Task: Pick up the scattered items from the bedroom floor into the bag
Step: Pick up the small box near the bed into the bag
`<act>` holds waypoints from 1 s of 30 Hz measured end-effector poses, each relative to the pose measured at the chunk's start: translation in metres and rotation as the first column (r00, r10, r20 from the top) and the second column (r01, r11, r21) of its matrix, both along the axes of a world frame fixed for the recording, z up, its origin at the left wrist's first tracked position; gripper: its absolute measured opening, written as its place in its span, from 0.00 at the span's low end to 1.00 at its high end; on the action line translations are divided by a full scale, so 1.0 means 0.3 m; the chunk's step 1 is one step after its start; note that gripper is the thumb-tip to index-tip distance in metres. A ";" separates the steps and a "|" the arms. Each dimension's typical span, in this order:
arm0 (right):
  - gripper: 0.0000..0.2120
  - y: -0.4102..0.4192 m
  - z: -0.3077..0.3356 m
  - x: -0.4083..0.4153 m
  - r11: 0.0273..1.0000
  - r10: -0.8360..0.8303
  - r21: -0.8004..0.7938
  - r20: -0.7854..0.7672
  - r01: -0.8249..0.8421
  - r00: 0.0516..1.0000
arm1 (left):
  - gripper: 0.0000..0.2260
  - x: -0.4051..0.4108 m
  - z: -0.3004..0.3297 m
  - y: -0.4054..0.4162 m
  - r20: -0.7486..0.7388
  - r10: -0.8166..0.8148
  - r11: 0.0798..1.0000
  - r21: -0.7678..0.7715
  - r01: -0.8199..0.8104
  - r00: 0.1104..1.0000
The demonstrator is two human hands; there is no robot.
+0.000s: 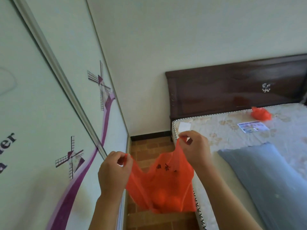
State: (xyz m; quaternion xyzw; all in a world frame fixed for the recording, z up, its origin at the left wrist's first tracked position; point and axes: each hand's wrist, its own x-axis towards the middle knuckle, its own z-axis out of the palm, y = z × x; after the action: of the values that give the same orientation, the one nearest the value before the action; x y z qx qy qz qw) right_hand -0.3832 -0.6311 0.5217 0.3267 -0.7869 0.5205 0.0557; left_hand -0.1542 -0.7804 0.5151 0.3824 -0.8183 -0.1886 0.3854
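Red plastic bag [162, 185] held up in mid-air over the narrow strip of brown tiled floor [149, 146] between wardrobe and bed; one handle pinched in the left hand [113, 171], fingers curled round the plastic at the upper left; the other handle pinched in the right hand [196, 148], thumb and fingertips closed on it, raised a little higher than the left; mouth of the bag stretched between the two hands, black printed characters showing on its front, rounded shapes dimly visible through the plastic near the bottom, too blurred to name. To the left, sliding wardrobe door [49, 122] with windmill drawings and a purple ribbon band. To the right, mattress [216, 130] with a pale floral cover, its patterned edge just beside the bag; blue pillow [265, 180] lying on it, near the right forearm; further up the bed, a second small red bag [260, 113], crumpled, and a printed leaflet [253, 127] just below it; dark wooden headboard [232, 90] against the pale wall.
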 end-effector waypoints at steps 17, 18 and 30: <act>0.09 -0.163 -0.098 -0.455 0.999 0.017 -0.053 0.190 -0.007 0.982 | 0.03 -0.476 0.012 -0.176 0.019 0.007 1.000 -0.008 -0.007 1.000; 0.09 -0.178 -0.101 -0.472 0.999 0.021 -0.053 0.191 -0.012 0.981 | 0.03 -0.498 0.004 -0.199 0.023 0.009 1.000 -0.004 -0.009 1.000; 0.10 -0.468 -0.135 -0.720 0.999 -0.043 0.032 0.171 0.038 0.984 | 0.04 -0.825 -0.122 -0.564 0.006 -0.071 0.994 0.080 0.070 0.997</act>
State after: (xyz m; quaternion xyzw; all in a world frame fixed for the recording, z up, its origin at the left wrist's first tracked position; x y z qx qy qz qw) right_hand -0.5993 -0.7715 0.4812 0.2654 -0.8026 0.5342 -0.0063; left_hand -0.4017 -0.9498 0.4784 0.3692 -0.8249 -0.2326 0.3593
